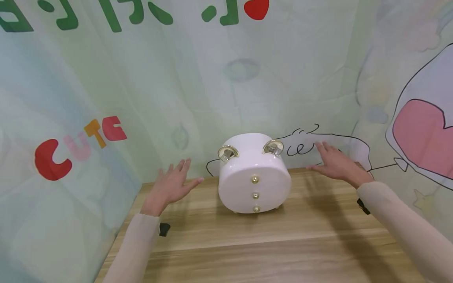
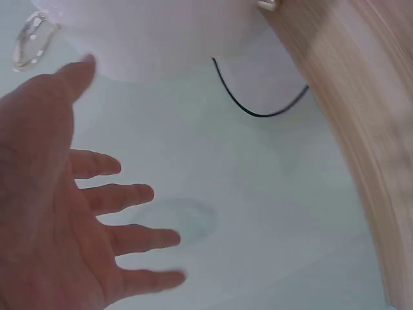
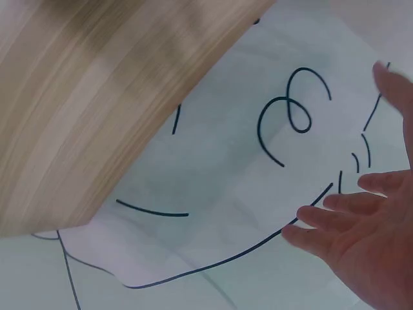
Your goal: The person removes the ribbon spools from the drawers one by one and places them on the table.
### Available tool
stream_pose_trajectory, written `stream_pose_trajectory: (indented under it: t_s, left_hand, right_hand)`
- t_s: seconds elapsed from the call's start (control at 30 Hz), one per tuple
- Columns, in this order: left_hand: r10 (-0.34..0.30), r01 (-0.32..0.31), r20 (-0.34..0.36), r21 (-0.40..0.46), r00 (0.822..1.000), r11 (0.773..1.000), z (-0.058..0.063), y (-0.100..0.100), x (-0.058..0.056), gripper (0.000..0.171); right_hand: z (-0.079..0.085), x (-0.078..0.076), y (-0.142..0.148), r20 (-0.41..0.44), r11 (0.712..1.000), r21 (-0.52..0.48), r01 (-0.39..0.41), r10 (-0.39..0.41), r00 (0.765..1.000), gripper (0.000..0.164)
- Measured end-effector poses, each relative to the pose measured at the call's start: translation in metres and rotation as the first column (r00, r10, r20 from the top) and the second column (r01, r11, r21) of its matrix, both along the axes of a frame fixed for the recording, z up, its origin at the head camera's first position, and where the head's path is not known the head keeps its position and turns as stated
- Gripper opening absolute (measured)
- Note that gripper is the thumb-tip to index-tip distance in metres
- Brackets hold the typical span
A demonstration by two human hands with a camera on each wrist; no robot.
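1. Standing on wooden table, head view: white box, 3 gold knobs in front. Left hand to box's left, right hand to its right; both spread wide, empty.
2. Left wrist view: box glossy; judged stiff, slippery; best gripped by rounded sides.
3. Right wrist view: hand splayed, box unseen.

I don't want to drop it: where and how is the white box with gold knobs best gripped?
Probably by the rounded sides of the white box, one palm coming from each side: it stands upright, its sides look smooth, and the left hand and right hand flank it. The gold-rimmed ears and gold knobs look too small for lifting.
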State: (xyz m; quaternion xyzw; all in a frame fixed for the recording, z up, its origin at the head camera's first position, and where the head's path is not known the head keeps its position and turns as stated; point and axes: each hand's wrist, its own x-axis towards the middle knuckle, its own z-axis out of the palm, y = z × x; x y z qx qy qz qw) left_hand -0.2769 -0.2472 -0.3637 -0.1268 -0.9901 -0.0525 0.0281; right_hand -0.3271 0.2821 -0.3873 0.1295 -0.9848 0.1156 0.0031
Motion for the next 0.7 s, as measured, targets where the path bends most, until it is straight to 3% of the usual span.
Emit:
stream_pose_trajectory:
  t_s: [0.2, 0.37, 0.53, 0.7]
  left_hand:
    - [-0.100, 0.107, -0.093, 0.078, 0.991, 0.991, 0.013, 0.012, 0.008, 0.072]
    - [-0.185, 0.213, -0.200, 0.129, 0.962, 0.969, 0.027, 0.028, 0.017, 0.051]
    - [-0.270, 0.322, -0.286, 0.152, 0.919, 0.934, 0.038, 0.042, 0.022, 0.038]
    - [-0.366, 0.432, -0.373, 0.111, 0.853, 0.895, 0.046, 0.055, 0.023, 0.032]
  right_hand:
    - [0.004, 0.013, -0.012, -0.112, 0.992, -0.124, 0.002, -0.016, 0.994, 0.066]
    - [0.007, 0.029, -0.028, -0.218, 0.974, -0.226, -0.027, -0.023, 0.976, 0.042]
    - [0.007, 0.041, -0.037, -0.323, 0.927, -0.359, -0.108, -0.015, 0.946, 0.028]
    - [0.002, 0.054, -0.051, -0.406, 0.881, -0.452, -0.140, -0.063, 0.912, 0.018]
